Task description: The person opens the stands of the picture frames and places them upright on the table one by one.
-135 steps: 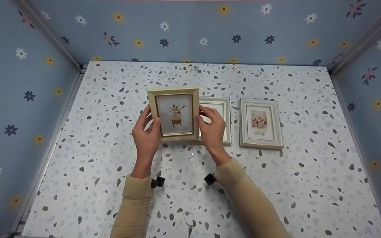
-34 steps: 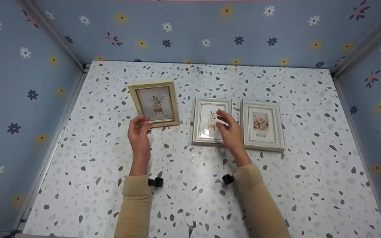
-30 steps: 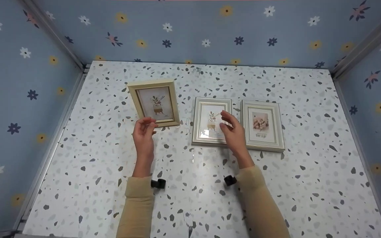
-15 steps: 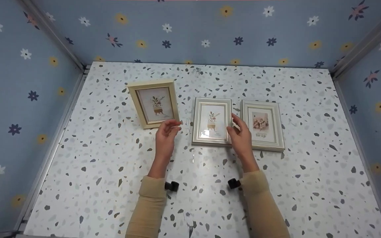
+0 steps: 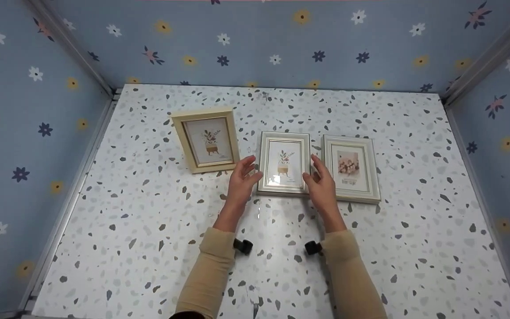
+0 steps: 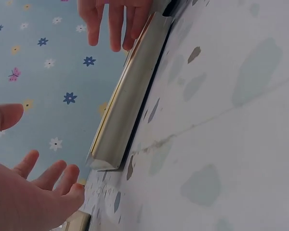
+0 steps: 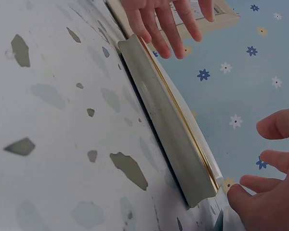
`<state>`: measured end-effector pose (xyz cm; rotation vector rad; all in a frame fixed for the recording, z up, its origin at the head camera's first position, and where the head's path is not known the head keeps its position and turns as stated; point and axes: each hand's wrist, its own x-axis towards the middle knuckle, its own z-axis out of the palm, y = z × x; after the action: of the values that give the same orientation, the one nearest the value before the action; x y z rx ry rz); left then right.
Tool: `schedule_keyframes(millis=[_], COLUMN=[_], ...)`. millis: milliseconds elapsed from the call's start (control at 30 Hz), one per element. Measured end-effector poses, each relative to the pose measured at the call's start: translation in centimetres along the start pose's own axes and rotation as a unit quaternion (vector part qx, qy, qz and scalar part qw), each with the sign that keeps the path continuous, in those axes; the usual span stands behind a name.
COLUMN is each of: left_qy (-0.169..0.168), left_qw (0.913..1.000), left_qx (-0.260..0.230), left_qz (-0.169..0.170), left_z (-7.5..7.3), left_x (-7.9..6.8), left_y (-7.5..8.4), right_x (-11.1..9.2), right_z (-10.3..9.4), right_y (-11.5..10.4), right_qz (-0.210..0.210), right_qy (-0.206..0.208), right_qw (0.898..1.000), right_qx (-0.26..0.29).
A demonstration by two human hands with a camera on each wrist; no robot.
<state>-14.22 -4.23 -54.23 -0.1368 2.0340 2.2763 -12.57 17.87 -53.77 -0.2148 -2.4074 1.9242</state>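
A silver-white picture frame (image 5: 281, 192) with a potted-plant print lies flat in the middle of the table. My left hand (image 5: 241, 181) is at its left edge, fingers loosely bent and thumb beside the frame. At the opposite edge, my right hand (image 5: 322, 188) has its fingers spread between this frame and the one to its right. Both wrist views show gaps between the hands and the frame's side (image 6: 132, 96), with nothing gripped. A cream-gold picture frame (image 5: 186, 144) with a similar plant print stands tilted back, left of my left hand.
Another whitish picture frame (image 5: 373, 173) with a flower photo lies flat at the right. The speckled white table (image 5: 148, 230) is enclosed by blue flowered panels (image 5: 255, 40) at the back and both sides.
The cream-gold frame was carried left, stood up and released. My left hand then moved right to the middle frame's left edge; my right hand shifted right to its right edge.
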Motion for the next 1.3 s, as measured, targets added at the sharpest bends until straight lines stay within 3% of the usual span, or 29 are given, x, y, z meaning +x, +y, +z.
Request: schedule_keyframes(millis=[267, 533, 933, 1300], left_qy=[0.013, -0.003, -0.012, -0.013], left_qw=[0.999, 0.9978, 0.9979, 0.9986], left_qx=[0.004, 0.002, -0.01, -0.004], left_qz=[-0.043, -0.066, -0.062, -0.052], left_z=[0.9, 1.1, 1.9, 1.7], left_x=[0.8, 1.1, 1.7, 1.4], left_y=[-0.5, -0.8, -0.7, -0.6], right_x=[0.5, 0.5, 0.7, 0.6], right_z=[0.5, 0.8, 0.9, 1.0], right_y=[0.2, 0.6, 0.6, 0.3], right_qz=[0.002, 0.017, 0.037, 0.049], right_qy=[-0.012, -0.019, 0.0, -0.008], right_qw=[1.0, 1.0, 0.998, 0.999], right_qx=[-0.001, -0.016, -0.045, -0.01])
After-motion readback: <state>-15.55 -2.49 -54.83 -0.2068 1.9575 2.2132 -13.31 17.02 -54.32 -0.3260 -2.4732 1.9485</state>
